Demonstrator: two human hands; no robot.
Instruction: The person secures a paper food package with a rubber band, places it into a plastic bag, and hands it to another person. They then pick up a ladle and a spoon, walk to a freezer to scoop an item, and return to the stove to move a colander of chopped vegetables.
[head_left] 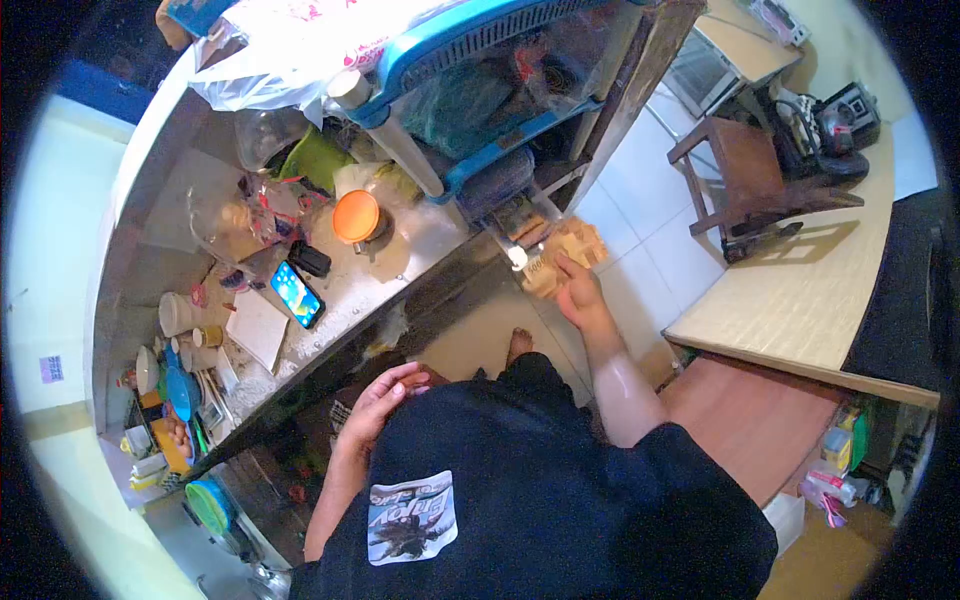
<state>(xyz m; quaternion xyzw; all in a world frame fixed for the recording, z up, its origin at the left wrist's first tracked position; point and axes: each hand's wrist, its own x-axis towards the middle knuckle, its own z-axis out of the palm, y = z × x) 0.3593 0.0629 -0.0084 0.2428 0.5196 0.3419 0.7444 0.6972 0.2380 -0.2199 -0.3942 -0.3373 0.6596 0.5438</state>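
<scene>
My right hand is stretched forward and closed on a brown printed packet, crumpled at its edges. The packet is held over the tiled floor, beside the end of the worktop and a blue-framed rack. Near the front of my black shirt, my left hand hangs with its fingers loosely extended and nothing in it. A phone with a lit screen lies on the worktop, in front of my left hand. Close by is a container with an orange lid.
White paper, a black case, plastic bags and cups crowd the worktop. Utensils and eggs sit at its left end. On the right are a wooden stool and a light wooden table.
</scene>
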